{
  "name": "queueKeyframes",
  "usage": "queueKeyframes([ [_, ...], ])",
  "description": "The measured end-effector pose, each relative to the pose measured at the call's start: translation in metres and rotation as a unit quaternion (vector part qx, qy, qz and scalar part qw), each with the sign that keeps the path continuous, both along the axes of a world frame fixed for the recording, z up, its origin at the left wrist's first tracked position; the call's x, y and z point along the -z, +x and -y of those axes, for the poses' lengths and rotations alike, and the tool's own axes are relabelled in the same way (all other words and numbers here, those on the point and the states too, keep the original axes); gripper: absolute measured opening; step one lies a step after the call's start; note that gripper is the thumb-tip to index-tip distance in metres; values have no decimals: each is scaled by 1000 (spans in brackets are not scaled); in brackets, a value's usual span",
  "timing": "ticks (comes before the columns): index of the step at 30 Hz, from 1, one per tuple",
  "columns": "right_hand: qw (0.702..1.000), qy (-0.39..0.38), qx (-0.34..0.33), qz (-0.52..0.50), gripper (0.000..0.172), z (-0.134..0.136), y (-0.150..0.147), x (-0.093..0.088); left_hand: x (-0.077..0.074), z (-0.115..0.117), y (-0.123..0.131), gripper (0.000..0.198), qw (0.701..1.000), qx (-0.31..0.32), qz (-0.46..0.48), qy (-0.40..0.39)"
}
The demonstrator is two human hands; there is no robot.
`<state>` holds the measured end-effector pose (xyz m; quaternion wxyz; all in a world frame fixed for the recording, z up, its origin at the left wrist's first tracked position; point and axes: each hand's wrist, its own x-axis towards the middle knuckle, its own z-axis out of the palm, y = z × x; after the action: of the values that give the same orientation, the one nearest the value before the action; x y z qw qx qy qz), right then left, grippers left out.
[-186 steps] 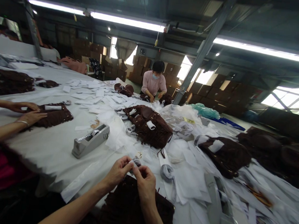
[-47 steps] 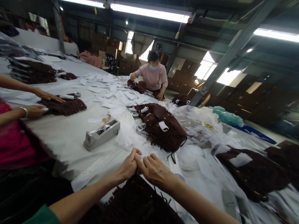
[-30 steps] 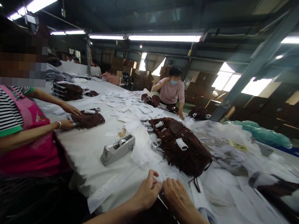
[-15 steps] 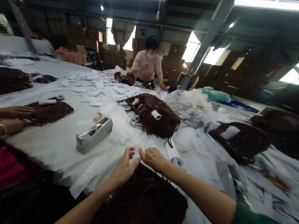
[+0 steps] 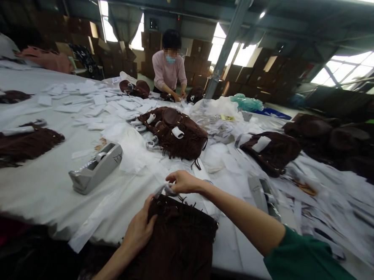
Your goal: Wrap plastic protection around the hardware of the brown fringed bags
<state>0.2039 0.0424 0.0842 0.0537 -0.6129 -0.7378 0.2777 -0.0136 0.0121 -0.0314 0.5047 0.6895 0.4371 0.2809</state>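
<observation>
A dark brown fringed bag (image 5: 183, 245) hangs down over the front edge of the table. My left hand (image 5: 139, 230) grips its upper left edge, thumb on the front face. At the bag's top left corner my right hand (image 5: 184, 182) pinches a greyish wrapped strap (image 5: 168, 190); the fingertips are partly hidden. Just beyond my hands lies another brown fringed bag (image 5: 182, 135) with white wrapping on its straps. Left of my hands stands a grey tape dispenser (image 5: 98, 168).
White paper pieces (image 5: 91, 98) and clear plastic cover much of the table. A second tape dispenser (image 5: 262, 195) and another brown bag (image 5: 268, 151) lie right. A masked co-worker (image 5: 169, 69) works across the table. At far left, a person's fingers touch a fringed bag (image 5: 31, 145).
The view has turned right. My left hand has come down onto the bag's edge, and my right hand has taken hold of the wrapped strap. The bag has been lifted higher into view.
</observation>
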Motion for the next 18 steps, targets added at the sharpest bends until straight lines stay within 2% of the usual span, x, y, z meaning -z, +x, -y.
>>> queueKeyframes([
  [2, 989, -32, 60, -130, 35, 9, 8, -2, -4, -4, 3, 62, 999, -1, 34, -38],
  [3, 970, -56, 98, -215, 39, 15, 12, -4, -6, -7, 5, 59, 996, -2, 62, -61],
  [5, 905, -96, 168, -378, 48, 25, 18, -10, -6, -13, 10, 56, 983, -9, 127, -131],
  [7, 851, -77, 218, -472, 50, 34, 25, -20, -2, -18, 17, 54, 957, -26, 174, -229],
  [9, 832, -4, 257, -492, 48, 45, 29, -31, 3, -22, 22, 48, 928, -49, 194, -316],
  [11, 860, 84, 265, -428, 47, 62, 30, -37, 6, -26, 24, 43, 913, -56, 205, -348],
  [13, 914, 136, 225, -309, 47, 87, 24, -31, 3, -32, 22, 46, 929, -30, 196, -312],
  [15, 959, 143, 159, -184, 46, 117, 15, -10, -7, -38, 17, 51, 969, -24, 129, -209],
  [16, 974, 134, 128, -130, 45, 132, 10, 5, -13, -42, 14, 53, 987, -46, 79, -135],
  [18, 986, 132, 91, -37, 44, 158, 1, 40, -29, -47, 12, 48, 994, -105, -17, 6],
])
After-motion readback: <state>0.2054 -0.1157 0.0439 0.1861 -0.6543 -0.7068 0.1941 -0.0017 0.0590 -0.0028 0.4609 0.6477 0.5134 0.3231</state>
